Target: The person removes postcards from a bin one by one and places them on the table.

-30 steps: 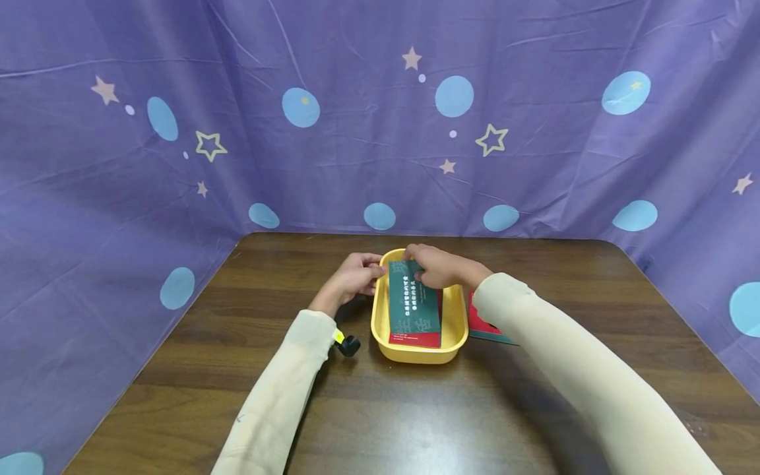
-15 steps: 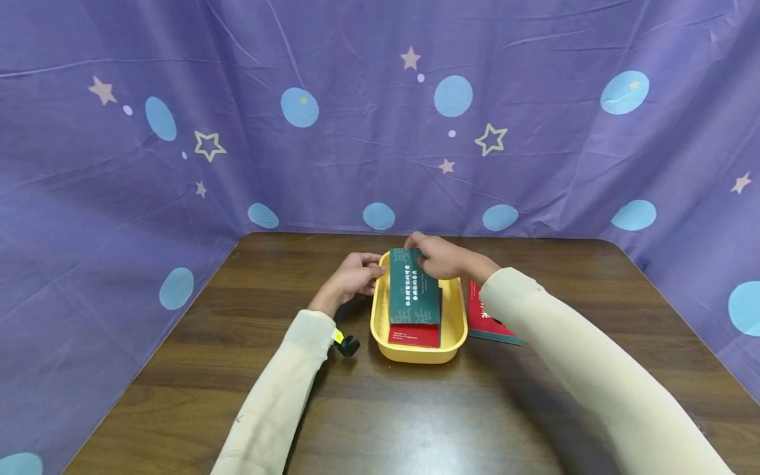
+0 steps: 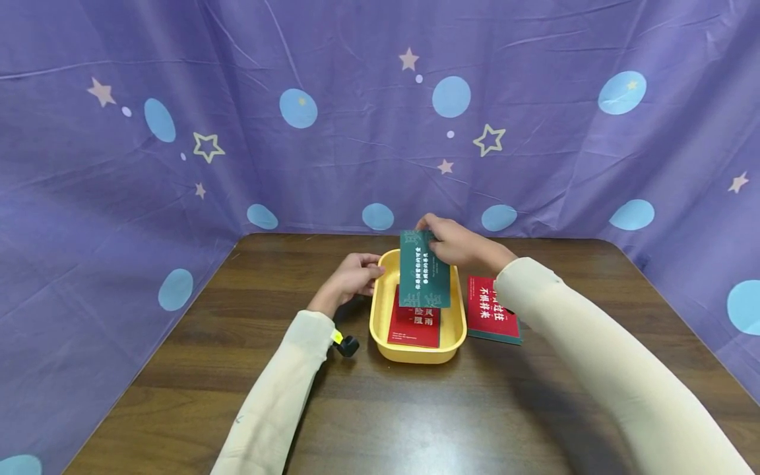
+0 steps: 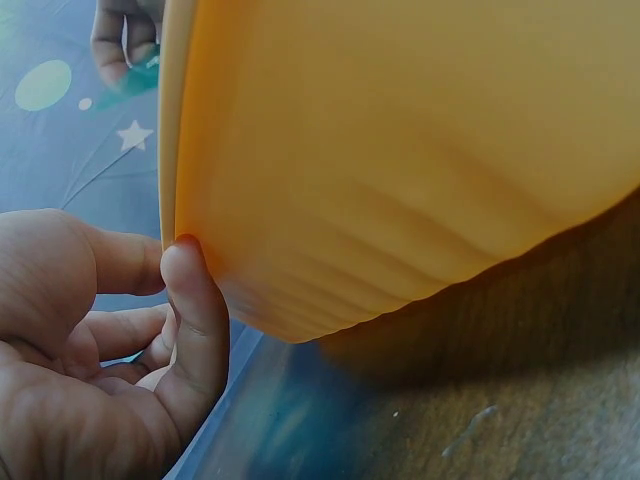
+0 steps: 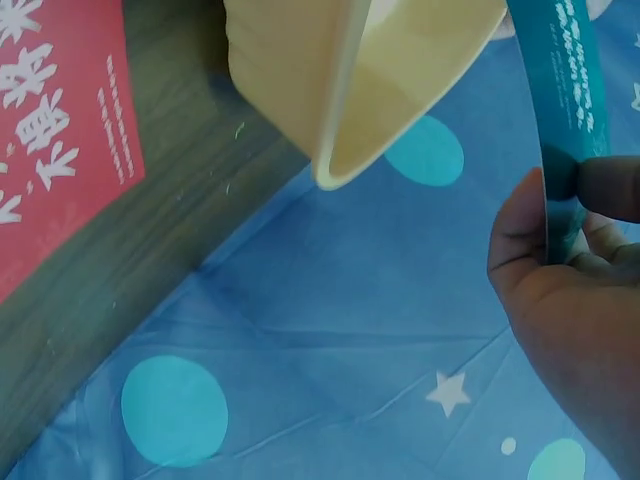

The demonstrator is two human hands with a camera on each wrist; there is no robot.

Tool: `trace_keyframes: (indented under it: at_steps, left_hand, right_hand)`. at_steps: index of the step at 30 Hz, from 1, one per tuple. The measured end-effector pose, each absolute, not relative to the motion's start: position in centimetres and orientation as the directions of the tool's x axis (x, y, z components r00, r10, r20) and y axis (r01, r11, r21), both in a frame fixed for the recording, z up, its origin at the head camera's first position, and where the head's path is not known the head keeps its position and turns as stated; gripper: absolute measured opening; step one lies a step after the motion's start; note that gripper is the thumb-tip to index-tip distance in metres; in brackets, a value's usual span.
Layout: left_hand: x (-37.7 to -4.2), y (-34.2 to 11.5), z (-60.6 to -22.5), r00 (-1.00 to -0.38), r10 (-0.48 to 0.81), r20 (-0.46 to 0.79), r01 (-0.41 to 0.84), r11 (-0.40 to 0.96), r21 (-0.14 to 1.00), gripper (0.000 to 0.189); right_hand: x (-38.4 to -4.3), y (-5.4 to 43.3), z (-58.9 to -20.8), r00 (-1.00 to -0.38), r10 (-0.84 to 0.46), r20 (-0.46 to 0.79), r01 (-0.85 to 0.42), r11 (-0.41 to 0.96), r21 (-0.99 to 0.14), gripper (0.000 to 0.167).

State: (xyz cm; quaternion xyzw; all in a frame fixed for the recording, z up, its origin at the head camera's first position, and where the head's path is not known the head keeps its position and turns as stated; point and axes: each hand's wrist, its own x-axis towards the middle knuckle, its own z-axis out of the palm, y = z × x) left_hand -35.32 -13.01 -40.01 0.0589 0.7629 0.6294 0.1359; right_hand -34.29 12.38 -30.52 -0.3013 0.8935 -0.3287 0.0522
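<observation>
My right hand (image 3: 454, 243) pinches a green card (image 3: 424, 274) with white Chinese lettering near its upper right corner, raised over a yellow plastic tray (image 3: 419, 354). In the right wrist view the green card (image 5: 562, 75) bends slightly between thumb and fingers. Inside the tray lies a red card (image 3: 413, 333), its upper part hidden behind the green one. At the tray's left wall, my left hand (image 3: 351, 276) grips the rim; the left wrist view shows thumb and finger of that hand (image 4: 120, 330) pinching the yellow edge.
Right of the tray, a red-topped stack of cards (image 3: 488, 316) with a green lower edge lies on the brown wooden table (image 3: 356, 409), partly covered by the right sleeve. A purple curtain (image 3: 332, 165) with stars and blue ovals hangs behind the table.
My right hand has lifted the green card up and to the right, uncovering more of the red card in the tray. The left hand stays at the rim.
</observation>
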Motion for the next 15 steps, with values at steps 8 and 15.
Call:
trace_keyframes:
  at_steps: [8, 15]
  left_hand:
    - [-35.3, -13.1, -40.1, -0.956, 0.257, -0.138, -0.088, 0.198, 0.976, 0.039]
    - [-35.2, -13.0, -40.0, -0.955, 0.266, -0.130, -0.079, 0.192, 0.978, 0.040]
  right_hand:
    - [-34.8, 13.9, -29.8, -0.785, -0.547, 0.292, -0.611, 0.601, -0.516, 0.030]
    - [-35.2, 15.7, -30.2, -0.805, -0.460, 0.375, -0.593, 0.601, -0.535, 0.029]
